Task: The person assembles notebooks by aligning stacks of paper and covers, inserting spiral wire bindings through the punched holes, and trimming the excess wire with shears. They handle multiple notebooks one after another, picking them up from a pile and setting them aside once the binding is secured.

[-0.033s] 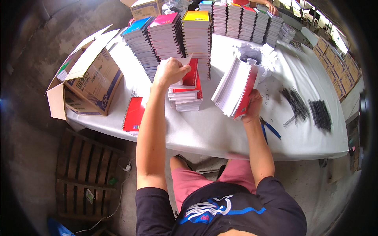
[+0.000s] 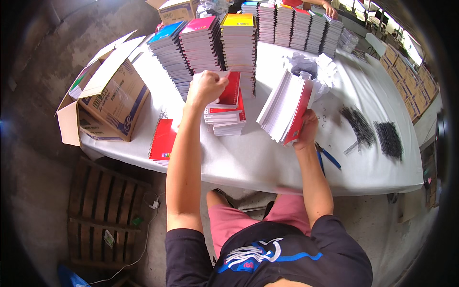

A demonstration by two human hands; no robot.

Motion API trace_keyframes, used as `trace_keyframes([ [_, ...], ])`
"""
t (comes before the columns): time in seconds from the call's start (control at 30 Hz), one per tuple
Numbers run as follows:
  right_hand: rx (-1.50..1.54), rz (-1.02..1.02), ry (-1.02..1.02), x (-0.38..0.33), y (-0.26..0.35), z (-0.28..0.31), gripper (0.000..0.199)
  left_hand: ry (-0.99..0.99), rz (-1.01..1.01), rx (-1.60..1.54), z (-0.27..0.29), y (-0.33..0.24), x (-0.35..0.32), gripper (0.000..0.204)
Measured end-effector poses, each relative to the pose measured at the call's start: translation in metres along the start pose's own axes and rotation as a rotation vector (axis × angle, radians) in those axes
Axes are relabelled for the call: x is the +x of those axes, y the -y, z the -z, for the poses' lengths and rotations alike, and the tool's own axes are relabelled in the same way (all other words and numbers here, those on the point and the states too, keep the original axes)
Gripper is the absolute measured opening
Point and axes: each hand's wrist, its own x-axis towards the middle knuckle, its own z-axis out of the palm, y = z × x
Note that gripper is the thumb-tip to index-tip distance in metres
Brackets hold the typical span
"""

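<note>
My right hand (image 2: pixel 307 129) is closed around an unbound notebook (image 2: pixel 289 107), its red cover facing right and its lined pages fanned toward the left. Punched holes run along the cover's edge, with no coil in them. Over a short stack of red-covered notebooks (image 2: pixel 228 116), my left hand (image 2: pixel 208 88) has its fingers pinched together on a white sheet (image 2: pixel 224 73), partly hidden by the hand. Left of that arm lies a red spiral notebook (image 2: pixel 162 139) on the white-covered table (image 2: pixel 248 165).
Tall notebook stacks in blue (image 2: pixel 166 52), pink (image 2: pixel 203 45) and yellow (image 2: pixel 239 52) rise behind my left hand. An open carton (image 2: pixel 112 98) stands left. Rightward are crumpled paper (image 2: pixel 322 71), black coils (image 2: pixel 388 138) and blue-handled pliers (image 2: pixel 330 157). Another person's hand (image 2: pixel 330 9) touches the far stacks.
The white sheet at my left hand has dipped slightly. My right hand and the notebook in it have stayed in place.
</note>
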Motion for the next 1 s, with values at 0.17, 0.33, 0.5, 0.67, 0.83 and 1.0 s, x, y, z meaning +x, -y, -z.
trace_keyframes([
  [0.17,0.109,-0.037,0.236,0.012,0.006,0.031,0.037,-0.659,-0.199,0.011,-0.003,0.003,-0.015,0.025],
  [0.33,0.187,-0.185,0.245,0.015,0.006,0.017,0.065,-0.945,-0.748,0.325,-0.037,-0.024,-0.066,0.008],
  [0.5,0.267,-0.139,0.193,-0.016,0.01,-0.003,0.06,-0.852,-0.883,0.496,-0.078,-0.032,-0.097,0.007],
  [0.67,0.305,-0.081,0.165,-0.039,0.013,0.012,0.063,-0.694,-0.95,0.518,-0.1,-0.026,-0.109,0.017],
  [0.83,0.348,-0.123,0.141,-0.048,0.012,0.049,0.066,-0.295,-0.96,0.264,-0.101,-0.025,-0.118,0.036],
  [1.0,0.305,-0.138,0.043,-0.059,0.015,0.058,0.062,0.011,-0.702,-0.626,-0.084,-0.008,-0.124,0.03],
])
